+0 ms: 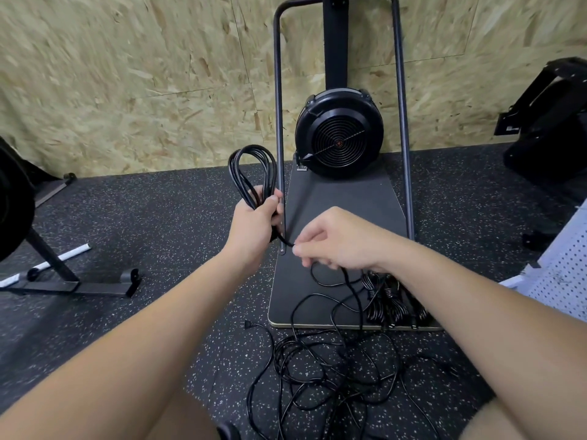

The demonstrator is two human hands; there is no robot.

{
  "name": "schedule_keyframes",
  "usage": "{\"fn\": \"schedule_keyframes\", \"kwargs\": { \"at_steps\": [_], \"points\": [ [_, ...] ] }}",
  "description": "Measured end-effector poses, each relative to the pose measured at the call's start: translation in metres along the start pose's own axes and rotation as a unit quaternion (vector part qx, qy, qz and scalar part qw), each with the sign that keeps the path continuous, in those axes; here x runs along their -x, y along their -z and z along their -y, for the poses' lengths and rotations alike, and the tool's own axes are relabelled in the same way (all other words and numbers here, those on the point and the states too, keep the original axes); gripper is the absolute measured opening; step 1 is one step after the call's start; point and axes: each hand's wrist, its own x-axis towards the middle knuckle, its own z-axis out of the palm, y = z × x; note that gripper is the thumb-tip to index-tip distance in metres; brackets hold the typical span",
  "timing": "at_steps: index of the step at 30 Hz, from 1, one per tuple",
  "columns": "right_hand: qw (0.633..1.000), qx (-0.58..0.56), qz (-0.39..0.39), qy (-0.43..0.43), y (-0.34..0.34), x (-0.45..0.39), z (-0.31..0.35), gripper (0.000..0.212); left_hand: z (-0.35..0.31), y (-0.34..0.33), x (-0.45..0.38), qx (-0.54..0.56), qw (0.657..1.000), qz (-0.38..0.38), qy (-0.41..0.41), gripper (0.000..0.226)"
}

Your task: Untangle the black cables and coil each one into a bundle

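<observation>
Black cable loops (252, 173) gripped by left hand (254, 222), right hand (333, 241) pinching strand

Black cables (320, 369) lie on a dark floor (158, 223) speckled white; the wall (127, 74) is tan flaked board; the fan (339, 134) is black.
</observation>
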Motion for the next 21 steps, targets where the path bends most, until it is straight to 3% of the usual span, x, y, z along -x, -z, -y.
{"fn": "schedule_keyframes", "kwargs": {
  "at_steps": [3, 6, 9, 11, 12, 15, 16, 21],
  "points": [
    [0.984, -0.161, -0.024, 0.075, 0.012, 0.006, 0.009, 0.027, -0.006, 0.003, -0.005, -0.004, 0.999, -0.015, 0.032, 0.014],
    [0.942, -0.305, -0.076, 0.12, 0.019, 0.006, 0.005, 0.03, -0.012, 0.003, -0.004, 0.004, 0.995, 0.032, 0.09, 0.015],
    [0.941, -0.305, -0.094, 0.116, 0.017, 0.005, 0.004, 0.02, -0.007, 0.003, 0.001, -0.056, 0.981, 0.116, 0.142, 0.061],
    [0.947, -0.279, -0.13, 0.086, 0.016, 0.003, 0.003, 0.015, -0.002, -0.001, 0.006, -0.058, 0.969, 0.176, 0.162, 0.069],
    [0.95, -0.259, -0.157, 0.07, 0.016, 0.001, 0.002, 0.014, 0.001, -0.003, 0.008, -0.068, 0.964, 0.201, 0.162, 0.063],
    [0.952, -0.198, -0.231, 0.03, 0.017, -0.003, -0.001, 0.022, 0.008, -0.014, 0.022, -0.17, 0.938, 0.286, 0.101, 0.018],
    [0.949, -0.202, -0.24, 0.022, 0.018, -0.004, -0.002, 0.025, 0.014, -0.017, 0.026, -0.201, 0.928, 0.299, 0.09, 0.017],
    [0.956, -0.2, -0.213, 0.013, 0.022, -0.008, -0.008, 0.01, 0.024, -0.022, 0.028, -0.128, 0.961, 0.195, 0.147, 0.017]
  ]
}}
